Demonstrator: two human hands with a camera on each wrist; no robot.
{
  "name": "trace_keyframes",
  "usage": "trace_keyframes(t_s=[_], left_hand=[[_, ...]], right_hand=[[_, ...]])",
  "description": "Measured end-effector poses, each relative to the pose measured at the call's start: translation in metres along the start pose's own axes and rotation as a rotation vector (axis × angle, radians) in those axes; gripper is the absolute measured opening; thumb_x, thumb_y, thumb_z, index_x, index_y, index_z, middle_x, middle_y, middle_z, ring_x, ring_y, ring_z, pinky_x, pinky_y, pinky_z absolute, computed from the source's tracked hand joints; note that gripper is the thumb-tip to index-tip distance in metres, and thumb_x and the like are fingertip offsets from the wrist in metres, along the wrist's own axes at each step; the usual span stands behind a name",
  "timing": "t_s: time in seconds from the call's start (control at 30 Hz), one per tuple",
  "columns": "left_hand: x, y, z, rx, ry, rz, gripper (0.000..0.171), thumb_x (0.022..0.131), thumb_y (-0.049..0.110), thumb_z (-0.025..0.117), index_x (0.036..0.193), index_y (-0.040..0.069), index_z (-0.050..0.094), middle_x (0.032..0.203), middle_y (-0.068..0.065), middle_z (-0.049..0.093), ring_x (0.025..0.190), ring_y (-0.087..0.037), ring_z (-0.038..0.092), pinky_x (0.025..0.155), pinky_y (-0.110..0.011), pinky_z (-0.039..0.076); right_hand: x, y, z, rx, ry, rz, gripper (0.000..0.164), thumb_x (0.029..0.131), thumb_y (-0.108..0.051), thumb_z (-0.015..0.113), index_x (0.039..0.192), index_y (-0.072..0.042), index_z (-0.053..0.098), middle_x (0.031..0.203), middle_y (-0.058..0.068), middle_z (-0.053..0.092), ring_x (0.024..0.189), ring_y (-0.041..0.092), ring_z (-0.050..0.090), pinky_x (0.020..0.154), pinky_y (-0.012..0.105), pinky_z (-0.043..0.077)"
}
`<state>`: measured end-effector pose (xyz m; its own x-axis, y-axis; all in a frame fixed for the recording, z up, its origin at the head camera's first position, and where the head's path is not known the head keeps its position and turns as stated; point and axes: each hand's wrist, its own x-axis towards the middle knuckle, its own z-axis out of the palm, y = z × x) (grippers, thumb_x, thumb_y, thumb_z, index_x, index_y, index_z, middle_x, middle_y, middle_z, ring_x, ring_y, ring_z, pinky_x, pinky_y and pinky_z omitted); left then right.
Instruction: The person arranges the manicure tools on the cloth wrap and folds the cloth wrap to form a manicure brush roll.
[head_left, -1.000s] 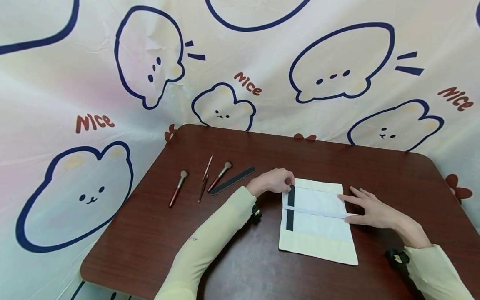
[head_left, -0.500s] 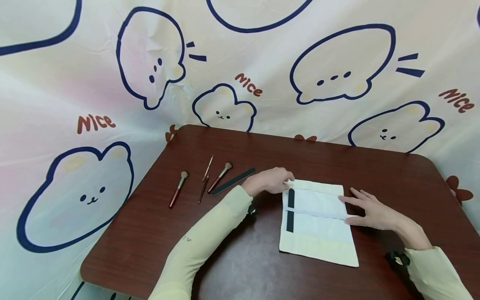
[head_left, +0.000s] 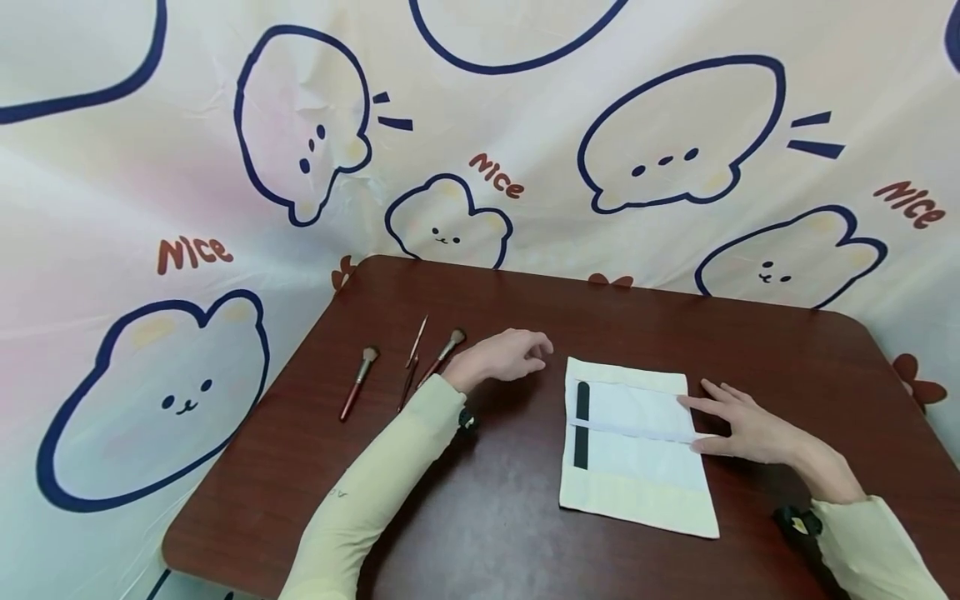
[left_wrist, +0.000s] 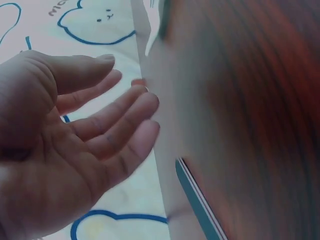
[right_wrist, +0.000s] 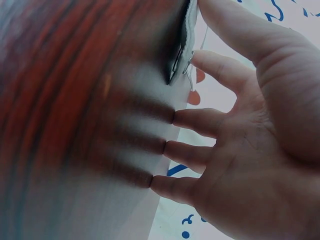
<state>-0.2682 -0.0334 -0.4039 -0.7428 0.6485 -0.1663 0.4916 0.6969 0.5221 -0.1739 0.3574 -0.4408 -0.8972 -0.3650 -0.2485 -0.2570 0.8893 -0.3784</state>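
Note:
A cream cloth point(head_left: 637, 504) with a white middle section lies flat on the table. Along its left side a black nail file point(head_left: 582, 400) is tucked under a thin white strap point(head_left: 637, 432). Left of the cloth, apart from it, my left hand point(head_left: 510, 354) hovers above the table, fingers loosely bent and holding nothing. My right hand point(head_left: 753, 425) rests at the cloth's right edge, thumb and index finger touching it, the other fingertips on the tabletop. A second nail file point(left_wrist: 197, 200) shows below the left hand in the left wrist view; the left arm hides it in the head view.
On the brown table point(head_left: 495, 533), a brush with a red handle point(head_left: 360, 383) lies at the left. Nearer the left wrist are another brush point(head_left: 452, 340), a thin pointed tool point(head_left: 417, 340) and dark tweezers point(head_left: 408, 383). A printed curtain point(head_left: 555, 225) hangs behind the table.
My left hand has let go of the nail file at the cloth's upper left and moved left, away from the cloth. The right hand has stayed at the cloth's right edge.

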Motion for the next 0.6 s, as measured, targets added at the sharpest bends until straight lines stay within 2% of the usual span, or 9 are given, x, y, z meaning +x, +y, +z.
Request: trace_keyframes(t_s=[0.13,0.3,0.47,0.6], left_hand=[[-0.003,-0.014,-0.009,-0.116,-0.003,0.012,0.034,0.1,0.023,0.057,0.133,0.014,0.058,0.124,-0.004,0.064,0.1,-0.017,0.061,0.087,-0.032,0.052],[-0.004,-0.032,-0.02,-0.204,-0.003,-0.031,0.035,0.1,0.023,0.057,0.133,0.014,0.058,0.121,-0.002,0.065,0.103,-0.02,0.062,0.089,-0.035,0.053],[-0.004,-0.046,-0.029,-0.204,0.02,-0.087,0.032,0.1,0.021,0.057,0.131,0.012,0.059,0.119,-0.004,0.065,0.102,-0.022,0.063,0.09,-0.037,0.052],[-0.001,-0.057,-0.032,-0.147,0.037,-0.126,0.03,0.1,0.021,0.057,0.128,0.012,0.061,0.122,-0.005,0.065,0.102,-0.02,0.062,0.091,-0.036,0.051]], right_hand=[[0.0,0.0,0.001,-0.003,0.0,0.003,0.079,0.079,-0.056,0.072,0.144,-0.018,0.049,0.154,0.035,0.023,0.137,0.058,0.016,0.093,0.081,0.027],[0.0,-0.002,-0.001,-0.005,-0.004,0.007,0.078,0.079,-0.055,0.072,0.144,-0.019,0.049,0.154,0.035,0.022,0.137,0.058,0.016,0.093,0.081,0.028],[0.001,-0.002,0.0,0.002,-0.001,0.005,0.078,0.079,-0.056,0.072,0.144,-0.019,0.049,0.154,0.035,0.022,0.137,0.058,0.016,0.094,0.081,0.027],[0.0,-0.002,0.0,0.004,0.001,0.015,0.079,0.078,-0.056,0.073,0.144,-0.018,0.049,0.155,0.035,0.022,0.137,0.058,0.016,0.094,0.081,0.027]])
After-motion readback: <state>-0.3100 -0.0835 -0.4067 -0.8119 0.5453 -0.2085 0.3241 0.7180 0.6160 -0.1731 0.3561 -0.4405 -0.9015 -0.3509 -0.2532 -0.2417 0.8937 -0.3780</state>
